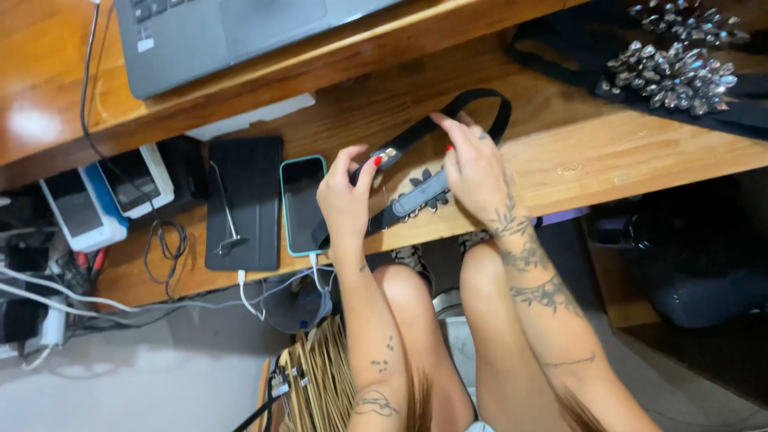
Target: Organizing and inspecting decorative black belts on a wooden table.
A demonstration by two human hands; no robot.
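Black strap (448, 128), centre frame, on wood shelf (608, 152). L hand (346, 200) pinching strap's metal end; R hand (472, 164) fingers closed on strap mid-loop. Phone (303, 204) beside, centre-left. Studded fabric (680, 64) upper right. Strap end w/ clasp unfastened; loop not closed yet.

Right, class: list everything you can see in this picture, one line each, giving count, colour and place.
black strap: one, black, looped on the wooden shelf, held by both hands
wooden shelf: one, brown, across the middle
laptop: one, grey, upper desk, top left
phone: one, teal-edged, left of the hands
tablet case: one, black, left of the phone
studded fabric: one, black with silver studs, top right
cables: several, white and black, lower left
left hand: pinching the strap's end
right hand: gripping the strap's loop
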